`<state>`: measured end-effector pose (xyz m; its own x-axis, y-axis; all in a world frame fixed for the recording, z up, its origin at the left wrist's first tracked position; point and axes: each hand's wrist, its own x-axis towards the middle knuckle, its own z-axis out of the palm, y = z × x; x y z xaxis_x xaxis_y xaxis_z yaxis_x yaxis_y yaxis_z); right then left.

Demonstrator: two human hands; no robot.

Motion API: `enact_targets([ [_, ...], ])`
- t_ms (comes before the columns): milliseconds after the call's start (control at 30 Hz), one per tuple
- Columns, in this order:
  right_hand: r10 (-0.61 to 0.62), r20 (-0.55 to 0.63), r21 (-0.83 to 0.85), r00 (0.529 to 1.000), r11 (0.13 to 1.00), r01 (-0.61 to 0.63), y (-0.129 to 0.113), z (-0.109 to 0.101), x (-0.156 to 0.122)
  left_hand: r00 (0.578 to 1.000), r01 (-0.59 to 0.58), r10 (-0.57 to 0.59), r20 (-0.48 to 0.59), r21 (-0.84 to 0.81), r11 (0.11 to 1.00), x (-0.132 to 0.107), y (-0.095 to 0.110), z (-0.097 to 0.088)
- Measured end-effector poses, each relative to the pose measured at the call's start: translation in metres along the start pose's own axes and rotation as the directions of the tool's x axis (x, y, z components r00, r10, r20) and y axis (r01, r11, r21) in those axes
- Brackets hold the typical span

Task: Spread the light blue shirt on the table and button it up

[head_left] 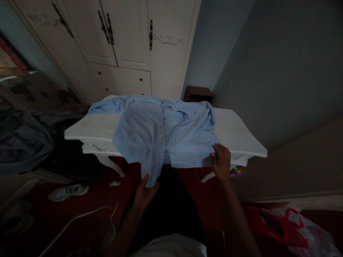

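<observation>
A light blue button-up shirt (160,132) lies spread across a white table (241,137), its front panels hanging over the near edge. My left hand (144,192) grips the lower corner of the left panel below the table's edge. My right hand (221,160) is closed on the shirt's hem at the right corner, resting on the table's front edge.
A white wardrobe (128,43) with dark handles stands behind the table. Dark clothing (29,139) is heaped at the left. A shoe (68,191) and a white cable (80,216) lie on the red floor. A red-and-white bag (289,225) sits at the lower right.
</observation>
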<state>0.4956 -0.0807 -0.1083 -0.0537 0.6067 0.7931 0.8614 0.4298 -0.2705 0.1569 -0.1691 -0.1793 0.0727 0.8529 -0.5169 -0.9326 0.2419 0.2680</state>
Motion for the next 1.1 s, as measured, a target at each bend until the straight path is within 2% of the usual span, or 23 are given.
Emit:
enact_targets([
  [67, 0.003, -0.004, 0.003, 1.000, 1.000, -0.003, 0.000, 0.001, 0.000, 1.000, 0.011, -0.011, -0.001, -0.009, 1.000, 0.000, 0.001, -0.002],
  [167, 0.004, -0.009, 0.003, 1.000, 1.000, -0.004, 0.000, 0.001, 0.000, 0.998, -0.006, 0.013, 0.069, -0.096, 0.995, -0.001, 0.001, -0.008],
  [300, 0.003, -0.014, -0.007, 1.000, 1.000, -0.003, 0.000, 0.001, 0.000, 1.000, 0.003, -0.002, 0.009, -0.113, 0.994, -0.006, 0.002, -0.012],
  [433, 0.004, -0.003, -0.017, 1.000, 1.000, -0.004, 0.000, 0.001, 0.000, 0.998, 0.039, -0.039, -0.059, 0.006, 0.999, -0.010, -0.001, -0.011],
  [567, 0.024, 0.004, -0.013, 1.000, 1.000, -0.024, 0.001, 0.001, 0.000, 0.998, 0.012, 0.004, -0.068, 0.225, 0.974, -0.004, -0.009, -0.017],
  [633, 0.041, 0.019, -0.013, 0.999, 0.999, -0.040, 0.002, 0.000, 0.000, 0.997, 0.035, -0.007, -0.073, 0.387, 0.921, -0.001, -0.010, -0.022],
  [733, 0.067, 0.041, -0.005, 0.997, 0.998, -0.067, -0.004, -0.006, 0.003, 0.998, 0.067, -0.052, -0.042, 0.636, 0.769, -0.002, -0.005, -0.023],
  [800, 0.098, 0.029, 0.007, 0.995, 0.995, -0.098, -0.017, -0.010, 0.005, 1.000, 0.012, -0.024, 0.005, 0.740, 0.673, -0.007, 0.001, -0.017],
  [867, 0.145, -0.016, 0.009, 0.989, 0.989, -0.145, -0.039, -0.013, 0.005, 0.991, -0.122, 0.110, 0.070, 0.789, 0.603, -0.012, 0.007, -0.004],
  [900, 0.171, -0.046, 0.013, 0.984, 0.985, -0.171, -0.053, -0.013, 0.004, 0.971, -0.215, 0.209, 0.114, 0.797, 0.565, -0.015, 0.010, 0.005],
  [967, 0.217, -0.062, 0.089, 0.974, 0.973, -0.211, -0.083, -0.009, 0.001, 0.891, -0.386, 0.409, 0.200, 0.807, 0.447, -0.018, 0.015, 0.024],
  [1033, 0.266, 0.063, 0.247, 0.962, 0.930, -0.273, -0.110, 0.000, -0.003, 0.789, -0.504, 0.536, 0.300, 0.815, 0.285, -0.017, 0.018, 0.044],
  [1100, 0.312, 0.219, 0.356, 0.925, 0.857, -0.373, -0.130, 0.014, -0.007, 0.702, -0.576, 0.586, 0.405, 0.806, 0.133, -0.013, 0.018, 0.061],
])
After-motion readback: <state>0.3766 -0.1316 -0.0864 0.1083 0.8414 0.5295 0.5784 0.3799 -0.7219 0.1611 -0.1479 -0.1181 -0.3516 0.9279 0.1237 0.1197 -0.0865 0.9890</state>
